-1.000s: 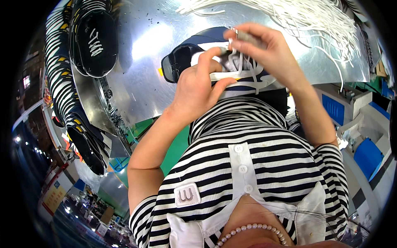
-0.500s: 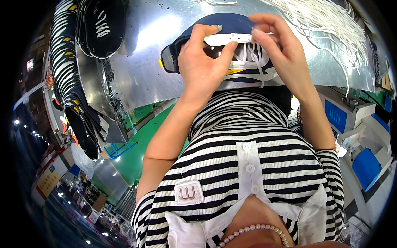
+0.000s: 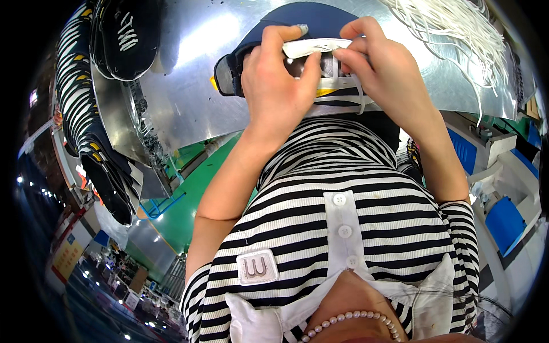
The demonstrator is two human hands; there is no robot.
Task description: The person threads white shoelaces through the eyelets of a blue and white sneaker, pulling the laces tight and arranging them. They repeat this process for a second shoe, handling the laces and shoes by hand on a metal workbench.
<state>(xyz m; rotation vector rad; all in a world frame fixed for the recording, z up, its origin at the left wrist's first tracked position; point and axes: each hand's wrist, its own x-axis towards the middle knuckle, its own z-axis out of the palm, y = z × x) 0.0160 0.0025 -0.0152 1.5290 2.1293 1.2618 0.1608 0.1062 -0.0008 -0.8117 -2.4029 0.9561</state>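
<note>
A dark navy shoe upper (image 3: pixel 309 18) lies on its side on the metal table in front of me, with its white eyelet strip (image 3: pixel 317 46) facing up. My left hand (image 3: pixel 274 86) is closed on the shoe upper, thumb under the strip and fingers over it. At the strip's right end my right hand (image 3: pixel 389 71) pinches with thumb and fingertips, seemingly on the white shoelace (image 3: pixel 360 97); the pinched bit is mostly hidden. Part of the lace crosses the shoe's opening and loops down over the lower eyelet strip.
A heap of loose white shoelaces (image 3: pixel 452 34) lies on the metal table (image 3: pixel 189 97) at the far right. Dark shoe uppers (image 3: pixel 128 43) rest at the far left, beside a long row of stacked striped uppers (image 3: pixel 77 97). Blue-and-white equipment (image 3: pixel 503 226) stands at right.
My right hand has come down and left to the eyelet strip, its fingers closing into a pinch. Some lace strands over the opening have been drawn away. The left hand keeps its hold.
</note>
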